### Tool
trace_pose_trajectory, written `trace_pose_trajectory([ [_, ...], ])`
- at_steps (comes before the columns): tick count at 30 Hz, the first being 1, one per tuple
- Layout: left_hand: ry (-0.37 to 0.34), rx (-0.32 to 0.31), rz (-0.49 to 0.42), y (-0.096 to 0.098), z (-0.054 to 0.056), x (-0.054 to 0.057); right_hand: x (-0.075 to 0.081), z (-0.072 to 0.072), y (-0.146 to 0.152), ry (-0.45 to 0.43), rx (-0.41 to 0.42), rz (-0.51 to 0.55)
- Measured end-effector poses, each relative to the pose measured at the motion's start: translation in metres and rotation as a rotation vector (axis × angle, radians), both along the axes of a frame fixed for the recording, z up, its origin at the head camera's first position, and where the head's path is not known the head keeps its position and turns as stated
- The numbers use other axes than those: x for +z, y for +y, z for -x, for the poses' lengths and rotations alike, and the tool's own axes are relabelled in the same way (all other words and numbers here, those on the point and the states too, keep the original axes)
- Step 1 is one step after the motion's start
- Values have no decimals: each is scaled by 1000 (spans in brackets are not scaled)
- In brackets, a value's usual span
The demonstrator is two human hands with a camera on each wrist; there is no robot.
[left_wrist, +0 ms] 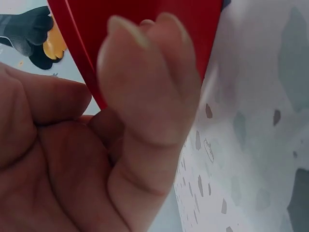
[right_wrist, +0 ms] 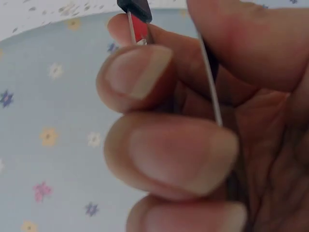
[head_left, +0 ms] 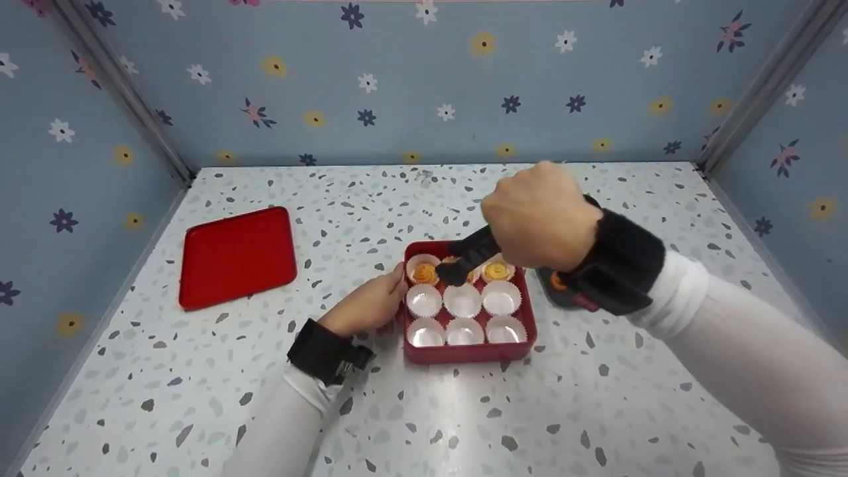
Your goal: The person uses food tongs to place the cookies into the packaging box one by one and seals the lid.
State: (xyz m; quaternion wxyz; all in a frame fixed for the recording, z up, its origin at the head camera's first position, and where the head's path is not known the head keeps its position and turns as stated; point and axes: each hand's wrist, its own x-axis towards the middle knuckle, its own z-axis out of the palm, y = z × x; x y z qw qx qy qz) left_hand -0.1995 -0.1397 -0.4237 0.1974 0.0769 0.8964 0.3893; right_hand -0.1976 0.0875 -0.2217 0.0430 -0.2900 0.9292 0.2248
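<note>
A red box [head_left: 470, 354] holds several white paper cups [head_left: 462, 301] in rows. Small orange-yellow pastries [head_left: 497, 271] sit in the far row's left and right cups. My left hand [head_left: 374, 301] grips the box's left wall, with fingers against the red side [left_wrist: 154, 9] in the left wrist view. Above the box, my right hand [head_left: 540, 212] holds tongs [head_left: 478, 246], their metal arms [right_wrist: 212, 82] running between my fingers in the right wrist view. The dark tips reach down over the far row's middle cup. Between them, an orange piece [left_wrist: 54, 46] shows in the left wrist view.
A shallow red tray or lid [head_left: 238, 258] lies on the speckled table at the left. Partly under my right wrist stands a dark container [head_left: 563, 295] with an orange piece [head_left: 556, 281] in it. Flower-patterned walls [head_left: 407, 73] enclose the table at the back and sides.
</note>
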Motion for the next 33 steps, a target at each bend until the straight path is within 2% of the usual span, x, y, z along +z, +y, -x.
trace_pose_trajectory([
  [5, -2, -17, 6, 1, 0, 1, -25, -3, -20, 3, 94, 15],
  [10, -18, -24, 18, 3, 0, 3, -40, -2, -31, 2, 144, 12],
  [17, -19, -20, 29, 4, -1, 5, -45, -3, -33, 47, 187, 26],
  [25, 2, -24, 26, 1, 0, 3, -51, 0, -32, 56, 201, 32],
  [33, -3, -34, 3, 0, -2, 3, -59, 3, -38, 78, 242, -22],
])
